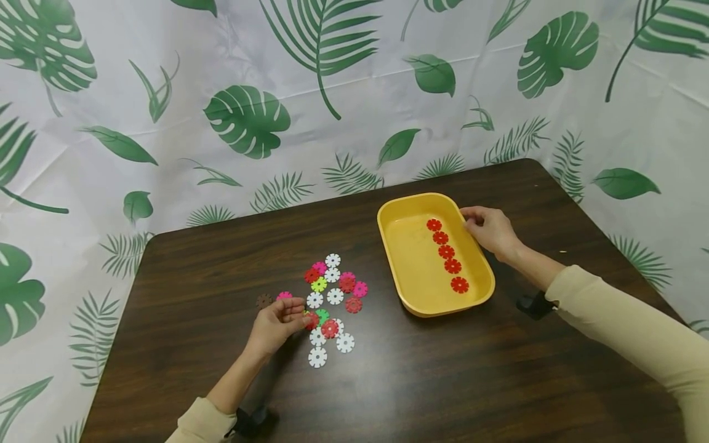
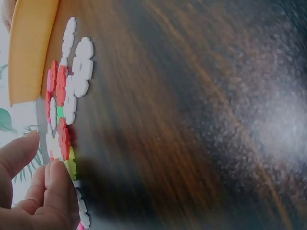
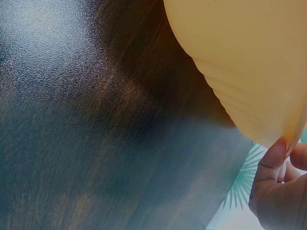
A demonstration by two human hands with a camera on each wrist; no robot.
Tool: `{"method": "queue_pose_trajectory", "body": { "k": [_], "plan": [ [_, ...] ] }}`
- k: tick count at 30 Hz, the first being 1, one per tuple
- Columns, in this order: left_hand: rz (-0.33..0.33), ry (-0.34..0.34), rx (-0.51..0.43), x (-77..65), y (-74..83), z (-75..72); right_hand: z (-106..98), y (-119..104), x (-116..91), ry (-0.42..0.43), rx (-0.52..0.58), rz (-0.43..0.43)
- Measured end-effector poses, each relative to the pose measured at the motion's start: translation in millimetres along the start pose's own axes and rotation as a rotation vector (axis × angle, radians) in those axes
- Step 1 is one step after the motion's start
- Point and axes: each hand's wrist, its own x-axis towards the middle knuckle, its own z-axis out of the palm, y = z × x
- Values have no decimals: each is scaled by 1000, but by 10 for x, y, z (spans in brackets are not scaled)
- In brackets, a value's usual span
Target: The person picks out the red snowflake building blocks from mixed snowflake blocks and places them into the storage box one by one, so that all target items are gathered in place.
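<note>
My left hand [image 1: 277,323] reaches into a loose pile of flat notched plastic discs, its fingertips right at a red disc [image 1: 311,320] on the pile's left side. In the left wrist view the thumb stands apart from the fingers, with nothing pinched between them. White discs [image 1: 317,357], a green disc [image 1: 322,316] and pink discs [image 1: 360,288] lie close by. At the right, my right hand [image 1: 492,232] pinches the rim of a yellow tray [image 1: 407,264] between thumb and fingers. Inside that tray several red discs [image 1: 452,266] lie in a row.
The dark wood-grain table [image 1: 421,375] carries everything. A brown disc [image 1: 264,301] and a pink disc [image 1: 284,296] lie left of the pile, partly behind the left hand. A leaf-patterned cloth [image 1: 343,135] hangs behind the table's far edge.
</note>
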Motion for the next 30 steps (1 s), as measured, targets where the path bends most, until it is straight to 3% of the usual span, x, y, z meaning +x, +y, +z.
{"method": "queue_pose_trajectory", "body": {
  "k": [21, 30],
  "plan": [
    [94, 73, 318, -22, -15, 87, 7, 0, 8, -7, 5, 4],
    [178, 85, 432, -9, -38, 99, 4, 11, 12, -5, 6, -7]
  ]
}}
